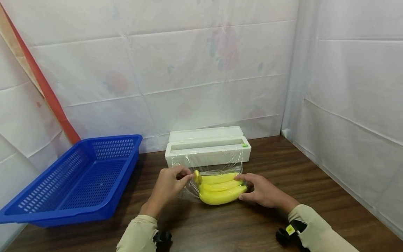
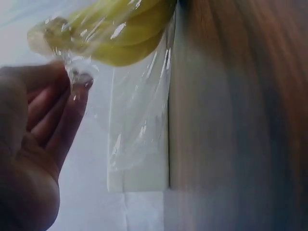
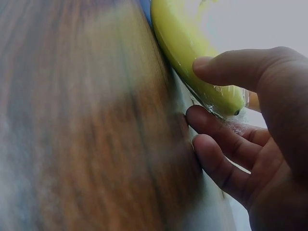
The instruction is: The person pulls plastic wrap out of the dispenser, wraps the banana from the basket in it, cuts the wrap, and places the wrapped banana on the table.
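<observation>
A bunch of yellow bananas (image 1: 220, 189) lies low in front of the white box, with clear plastic wrap (image 1: 225, 169) over and around it. The wrap stretches from the box (image 1: 207, 157) to the fruit. By the stem end, my left hand (image 1: 171, 183) pinches a gathered bit of the film between thumb and fingertips, as the left wrist view shows. At the opposite end, my right hand (image 1: 259, 190) holds the banana tips. In the right wrist view the thumb (image 3: 226, 67) presses the wrapped outer banana (image 3: 185, 43), while the other fingers curl under its tip.
The white box's lid (image 1: 206, 133) is tipped back, showing a long slot. To the left stands a blue perforated plastic basket (image 1: 104, 208) on the dark wooden table (image 1: 214, 231). White patterned sheeting (image 1: 176, 70) hangs behind and at both sides.
</observation>
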Demonstrator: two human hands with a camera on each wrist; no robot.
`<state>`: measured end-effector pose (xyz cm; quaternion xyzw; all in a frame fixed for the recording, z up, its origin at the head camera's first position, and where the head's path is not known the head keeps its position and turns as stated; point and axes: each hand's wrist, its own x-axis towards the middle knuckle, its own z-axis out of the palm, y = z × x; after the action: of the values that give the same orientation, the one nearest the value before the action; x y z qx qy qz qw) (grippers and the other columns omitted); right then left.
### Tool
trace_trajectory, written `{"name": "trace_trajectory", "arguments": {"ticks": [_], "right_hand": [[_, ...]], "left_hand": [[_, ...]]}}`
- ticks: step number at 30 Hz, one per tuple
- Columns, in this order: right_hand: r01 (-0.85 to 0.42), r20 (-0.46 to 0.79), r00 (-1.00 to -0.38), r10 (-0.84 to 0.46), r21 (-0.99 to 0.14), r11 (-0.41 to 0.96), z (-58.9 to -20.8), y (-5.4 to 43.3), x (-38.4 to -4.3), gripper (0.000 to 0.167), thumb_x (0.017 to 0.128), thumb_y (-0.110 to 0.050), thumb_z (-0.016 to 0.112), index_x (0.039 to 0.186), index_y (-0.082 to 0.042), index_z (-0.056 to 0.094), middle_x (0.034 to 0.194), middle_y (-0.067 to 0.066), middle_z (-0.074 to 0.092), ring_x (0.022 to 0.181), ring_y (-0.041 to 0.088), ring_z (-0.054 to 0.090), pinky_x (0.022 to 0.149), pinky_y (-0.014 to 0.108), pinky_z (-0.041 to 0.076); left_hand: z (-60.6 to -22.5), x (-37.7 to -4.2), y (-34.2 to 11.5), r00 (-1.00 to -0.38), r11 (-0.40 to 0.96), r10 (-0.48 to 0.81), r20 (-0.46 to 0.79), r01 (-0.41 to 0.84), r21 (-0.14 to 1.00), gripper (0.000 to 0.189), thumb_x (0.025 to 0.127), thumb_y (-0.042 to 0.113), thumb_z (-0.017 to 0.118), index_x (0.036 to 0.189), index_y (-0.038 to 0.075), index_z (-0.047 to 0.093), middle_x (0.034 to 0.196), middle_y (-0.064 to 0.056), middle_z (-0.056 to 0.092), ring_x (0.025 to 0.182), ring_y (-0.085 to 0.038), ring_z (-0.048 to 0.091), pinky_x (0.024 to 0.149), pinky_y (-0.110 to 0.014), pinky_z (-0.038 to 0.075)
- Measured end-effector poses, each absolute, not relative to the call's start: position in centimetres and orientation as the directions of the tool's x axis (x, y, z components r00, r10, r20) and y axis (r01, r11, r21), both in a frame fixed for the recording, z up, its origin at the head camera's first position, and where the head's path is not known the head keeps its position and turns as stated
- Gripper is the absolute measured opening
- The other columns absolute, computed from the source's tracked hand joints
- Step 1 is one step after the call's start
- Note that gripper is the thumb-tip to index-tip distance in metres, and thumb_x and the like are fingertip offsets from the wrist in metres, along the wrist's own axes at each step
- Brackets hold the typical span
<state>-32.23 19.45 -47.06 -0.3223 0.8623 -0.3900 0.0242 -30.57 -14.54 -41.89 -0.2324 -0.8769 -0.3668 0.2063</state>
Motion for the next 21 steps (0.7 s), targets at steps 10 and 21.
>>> {"name": "trace_trajectory", "arguments": {"ticks": [10, 21], "right_hand": [[-0.529, 0.201, -0.799, -0.567, -0.686, 0.501, -47.3, 19.7, -32.6, 0.059, 0.089, -0.033, 0.078, 0.139, -0.009, 0.058, 0.126, 0.006, 0.061, 0.09, 0.012, 0.06, 0.075, 0.028, 0.052], [-0.536, 0.215, -0.8, -0.56, -0.675, 0.507, -47.3, 19.5, -32.4, 0.058, 0.088, -0.034, 0.078, 0.139, -0.012, 0.058, 0.12, 0.003, 0.061, 0.09, 0.012, 0.058, 0.075, 0.028, 0.051]], "left_hand": [[-41.5, -30.5, -16.1, -0.871, 0.462, 0.444, 0.208, 0.422, 0.78, 0.043, 0.09, 0.001, 0.072, 0.132, 0.009, 0.066, 0.112, -0.007, 0.072, 0.099, -0.022, 0.068, 0.081, -0.03, 0.056], [-41.7, -30.3, -14.9, -0.902, 0.531, 0.266, 0.341, 0.432, 0.729, 0.01, 0.089, 0.008, 0.076, 0.097, 0.012, 0.08, 0.088, 0.002, 0.074, 0.075, -0.009, 0.065, 0.064, -0.024, 0.053]]}}
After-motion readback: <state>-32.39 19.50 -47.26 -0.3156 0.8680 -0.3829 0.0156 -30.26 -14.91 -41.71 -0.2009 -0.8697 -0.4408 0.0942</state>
